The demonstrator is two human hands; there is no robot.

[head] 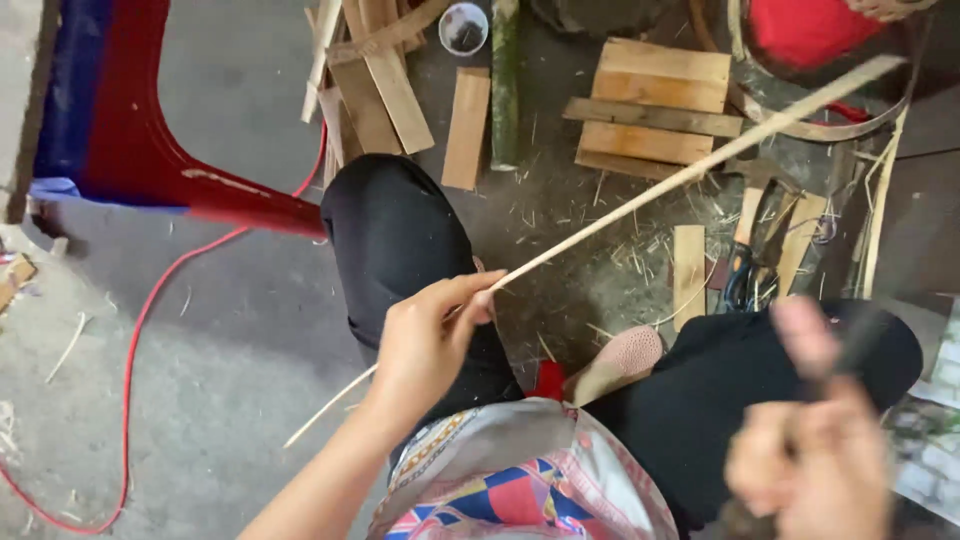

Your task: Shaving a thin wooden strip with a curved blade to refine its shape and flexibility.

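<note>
Blurred right hand [815, 450] fingers closed on dark tool; left hand [425, 340] pinches long pale bamboo strip [690, 172].

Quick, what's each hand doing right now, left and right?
Left hand: closed, pinching a long thin bamboo strip.
Right hand: closed around a dark object, too blurred to identify.

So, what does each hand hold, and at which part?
The left hand pinches a long thin bamboo strip partway along its length. The right hand is blurred; it grips something dark, unclear what.
</note>
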